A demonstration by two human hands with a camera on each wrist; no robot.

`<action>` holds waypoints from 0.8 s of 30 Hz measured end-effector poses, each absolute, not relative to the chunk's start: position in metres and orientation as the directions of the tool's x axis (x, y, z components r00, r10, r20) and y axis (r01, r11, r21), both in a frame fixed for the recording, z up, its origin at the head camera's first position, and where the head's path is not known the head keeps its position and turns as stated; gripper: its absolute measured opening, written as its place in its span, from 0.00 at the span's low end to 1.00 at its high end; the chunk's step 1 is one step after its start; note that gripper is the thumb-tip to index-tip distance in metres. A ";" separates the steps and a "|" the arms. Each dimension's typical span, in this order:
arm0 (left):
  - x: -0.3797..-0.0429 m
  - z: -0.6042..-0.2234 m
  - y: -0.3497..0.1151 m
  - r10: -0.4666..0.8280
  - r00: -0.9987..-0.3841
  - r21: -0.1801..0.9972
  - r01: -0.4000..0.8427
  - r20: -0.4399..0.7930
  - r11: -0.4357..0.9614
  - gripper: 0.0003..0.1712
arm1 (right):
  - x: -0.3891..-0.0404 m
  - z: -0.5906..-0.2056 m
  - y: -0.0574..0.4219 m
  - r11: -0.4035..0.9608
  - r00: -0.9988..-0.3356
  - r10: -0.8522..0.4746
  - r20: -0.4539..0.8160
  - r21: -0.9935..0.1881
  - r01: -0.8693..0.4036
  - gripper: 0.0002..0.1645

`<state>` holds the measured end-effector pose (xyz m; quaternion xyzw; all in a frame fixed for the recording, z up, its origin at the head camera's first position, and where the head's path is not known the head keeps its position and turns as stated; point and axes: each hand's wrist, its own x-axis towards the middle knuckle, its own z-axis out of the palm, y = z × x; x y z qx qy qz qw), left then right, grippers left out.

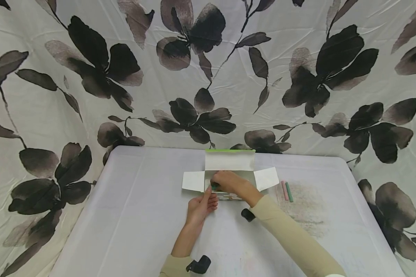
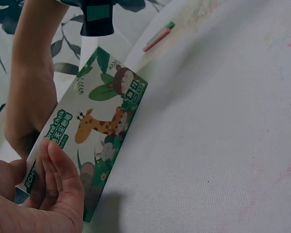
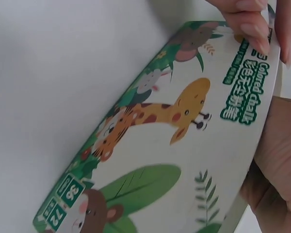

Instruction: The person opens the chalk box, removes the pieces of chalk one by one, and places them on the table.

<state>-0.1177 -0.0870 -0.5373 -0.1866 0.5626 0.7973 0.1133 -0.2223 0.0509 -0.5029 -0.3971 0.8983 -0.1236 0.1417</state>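
Observation:
An opened chalk box (image 1: pixel 229 161) lies on the table with its lid and side flaps folded out. Its printed front (image 3: pixel 155 121) shows a giraffe, a tiger and the words "Colored Chalk". At the left end, my left hand (image 1: pixel 198 209) pinches the front wall, thumb over the edge and fingers against the print (image 2: pixel 60 177). My right hand (image 1: pixel 230 182) reaches over that wall into the box, fingers curled down. A dark green chalk (image 1: pixel 214 186) shows at its fingertips, mostly covered by the hand. In the right wrist view the box wall hides the right fingertips.
A pink chalk stick (image 1: pixel 284 190) and a green chalk stick (image 1: pixel 289 192) lie side by side right of the box. Around them the white tablecloth (image 1: pixel 142 223) has a brownish smudge (image 1: pixel 306 209). A flowered curtain (image 1: pixel 194 77) hangs behind the table.

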 end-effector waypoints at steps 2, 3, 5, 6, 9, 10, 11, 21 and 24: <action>-0.118 -0.537 -0.087 -0.030 -0.905 0.856 -0.391 -0.425 -0.339 0.32 | -0.222 -0.502 0.054 0.636 -0.633 -0.761 -0.142 -0.360 -0.683 0.02; -0.118 -0.537 -0.087 -0.031 -0.905 0.855 -0.390 -0.425 -0.341 0.32 | -0.222 -0.501 0.056 0.626 -0.628 -0.766 -0.136 -0.375 -0.684 0.02; -0.118 -0.537 -0.086 -0.034 -0.904 0.853 -0.390 -0.427 -0.347 0.32 | -0.221 -0.498 0.061 0.609 -0.620 -0.775 -0.125 -0.412 -0.678 0.02; -0.118 -0.536 -0.086 -0.035 -0.904 0.853 -0.388 -0.426 -0.349 0.32 | -0.220 -0.497 0.063 0.599 -0.617 -0.779 -0.115 -0.430 -0.676 0.03; -0.117 -0.535 -0.086 -0.040 -0.905 0.854 -0.385 -0.424 -0.350 0.31 | -0.218 -0.491 0.070 0.577 -0.618 -0.781 -0.091 -0.486 -0.657 0.06; -0.117 -0.535 -0.085 -0.041 -0.904 0.853 -0.387 -0.426 -0.350 0.31 | -0.218 -0.489 0.073 0.573 -0.624 -0.778 -0.079 -0.498 -0.651 0.07; -0.117 -0.535 -0.085 -0.042 -0.903 0.853 -0.388 -0.428 -0.350 0.32 | -0.217 -0.488 0.076 0.568 -0.630 -0.774 -0.065 -0.510 -0.646 0.08; -0.117 -0.536 -0.086 -0.029 -0.901 0.846 -0.395 -0.432 -0.358 0.33 | -0.215 -0.473 0.106 0.514 -0.680 -0.732 0.049 -0.615 -0.598 0.12; -0.117 -0.536 -0.086 -0.031 -0.898 0.845 -0.402 -0.440 -0.354 0.33 | -0.216 -0.471 0.116 0.493 -0.705 -0.707 0.059 -0.673 -0.551 0.13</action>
